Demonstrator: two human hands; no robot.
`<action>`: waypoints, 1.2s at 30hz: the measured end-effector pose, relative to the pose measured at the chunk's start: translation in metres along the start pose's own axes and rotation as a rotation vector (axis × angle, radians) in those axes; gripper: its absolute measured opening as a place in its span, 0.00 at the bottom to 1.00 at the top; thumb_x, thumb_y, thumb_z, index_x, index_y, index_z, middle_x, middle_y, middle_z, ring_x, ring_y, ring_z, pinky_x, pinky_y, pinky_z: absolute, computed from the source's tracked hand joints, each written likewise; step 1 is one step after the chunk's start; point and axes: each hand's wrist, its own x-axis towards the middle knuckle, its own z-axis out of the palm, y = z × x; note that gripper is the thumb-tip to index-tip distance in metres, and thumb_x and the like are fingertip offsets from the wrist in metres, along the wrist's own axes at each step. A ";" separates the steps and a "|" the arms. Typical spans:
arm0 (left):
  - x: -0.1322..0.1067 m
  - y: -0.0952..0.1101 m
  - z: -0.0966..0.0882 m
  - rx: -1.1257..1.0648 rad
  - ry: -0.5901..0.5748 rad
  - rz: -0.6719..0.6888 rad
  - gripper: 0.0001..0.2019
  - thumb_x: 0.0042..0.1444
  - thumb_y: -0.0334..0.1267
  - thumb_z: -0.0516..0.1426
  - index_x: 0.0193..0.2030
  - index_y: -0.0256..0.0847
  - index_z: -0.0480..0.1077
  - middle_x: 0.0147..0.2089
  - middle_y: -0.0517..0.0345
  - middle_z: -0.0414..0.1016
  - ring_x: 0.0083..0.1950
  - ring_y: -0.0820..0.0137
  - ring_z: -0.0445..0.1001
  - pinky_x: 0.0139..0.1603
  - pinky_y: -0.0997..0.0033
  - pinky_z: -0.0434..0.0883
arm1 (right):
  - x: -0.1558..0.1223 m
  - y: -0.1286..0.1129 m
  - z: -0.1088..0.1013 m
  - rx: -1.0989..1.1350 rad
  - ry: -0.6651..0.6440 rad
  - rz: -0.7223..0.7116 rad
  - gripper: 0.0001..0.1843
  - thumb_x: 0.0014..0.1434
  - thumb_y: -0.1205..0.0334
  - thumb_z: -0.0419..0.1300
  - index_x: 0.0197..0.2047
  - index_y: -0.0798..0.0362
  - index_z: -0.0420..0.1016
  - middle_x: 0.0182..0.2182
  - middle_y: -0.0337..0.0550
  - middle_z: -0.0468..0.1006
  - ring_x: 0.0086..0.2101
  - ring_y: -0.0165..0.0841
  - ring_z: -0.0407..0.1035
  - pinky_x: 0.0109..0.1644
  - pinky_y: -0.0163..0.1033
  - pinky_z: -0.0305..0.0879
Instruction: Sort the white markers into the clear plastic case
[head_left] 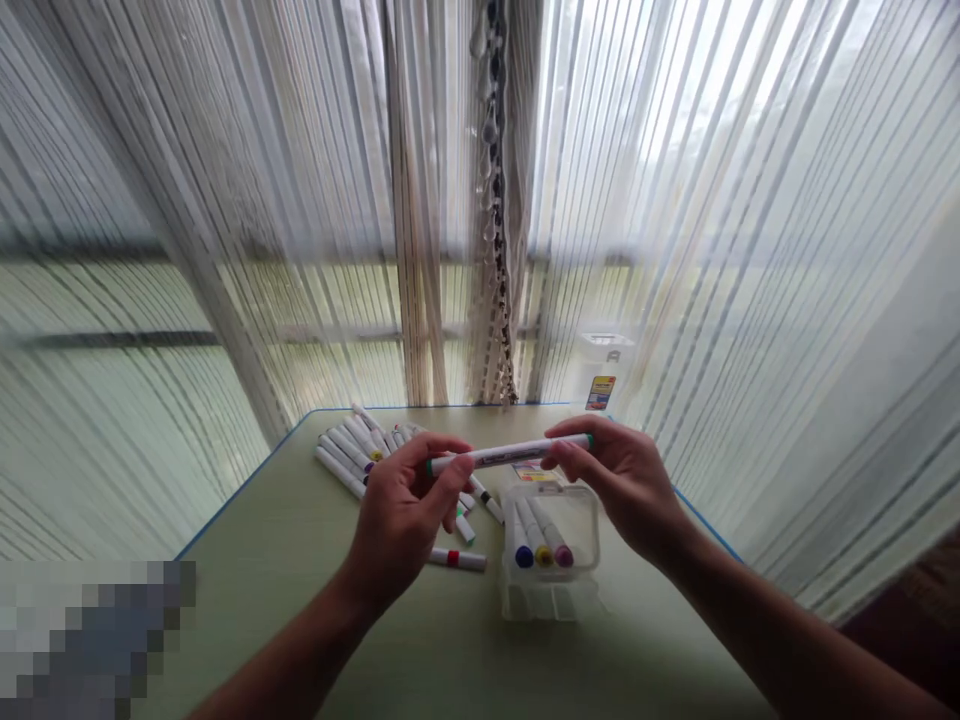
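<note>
Nearest are the two hands. The left hand (405, 510) pinches one end of a white pen (514, 453) between thumb and fingers, and the right hand (626, 480) pinches the other end. The pen is held up over the table (315, 570), almost flat across, with a green bit at each end.

The pen looks light and stiff, like hard plastic. It may be smooth and could roll or slip, but it doesn't look easy to break. The middle or near an end seems a good place to hold it.

Under the hands, a bit right, is a clear box (589, 525) with three pens (536, 530) leaning in it: blue, yellow and pink ends. To its left lies a pen with a red band (466, 562). Farther left is a messy pile of pens (349, 450).

The table is pale green with a blue edge. At the far right is another clear box (611, 358). Behind it all hang stringy curtains (322, 200), with bright light coming through.
</note>
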 end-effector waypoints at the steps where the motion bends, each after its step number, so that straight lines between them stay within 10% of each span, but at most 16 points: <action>1: 0.001 0.001 0.001 -0.007 0.009 -0.002 0.12 0.58 0.43 0.64 0.41 0.35 0.75 0.26 0.61 0.75 0.18 0.78 0.66 0.18 0.79 0.64 | 0.001 0.000 -0.001 -0.005 0.007 -0.007 0.12 0.55 0.53 0.70 0.36 0.53 0.82 0.24 0.44 0.82 0.24 0.32 0.72 0.27 0.36 0.67; 11: 0.028 0.006 0.008 -0.073 -0.064 -0.041 0.14 0.59 0.44 0.62 0.42 0.33 0.76 0.27 0.57 0.77 0.19 0.76 0.69 0.20 0.77 0.67 | 0.007 0.015 -0.010 0.229 0.057 0.062 0.14 0.61 0.54 0.64 0.39 0.55 0.85 0.26 0.49 0.83 0.24 0.30 0.66 0.27 0.36 0.60; 23: 0.001 0.001 0.008 -0.037 -0.015 -0.040 0.13 0.56 0.44 0.66 0.41 0.35 0.75 0.18 0.67 0.66 0.18 0.78 0.64 0.19 0.80 0.63 | 0.001 0.009 -0.006 0.093 -0.004 0.056 0.12 0.52 0.57 0.74 0.37 0.54 0.84 0.25 0.45 0.84 0.26 0.34 0.76 0.29 0.37 0.70; 36: 0.000 -0.002 0.005 -0.213 -0.045 -0.034 0.13 0.57 0.38 0.63 0.46 0.33 0.75 0.29 0.57 0.76 0.20 0.76 0.68 0.20 0.76 0.68 | 0.001 0.014 -0.014 0.114 -0.021 0.082 0.10 0.55 0.55 0.72 0.36 0.53 0.85 0.27 0.46 0.83 0.25 0.32 0.70 0.30 0.37 0.68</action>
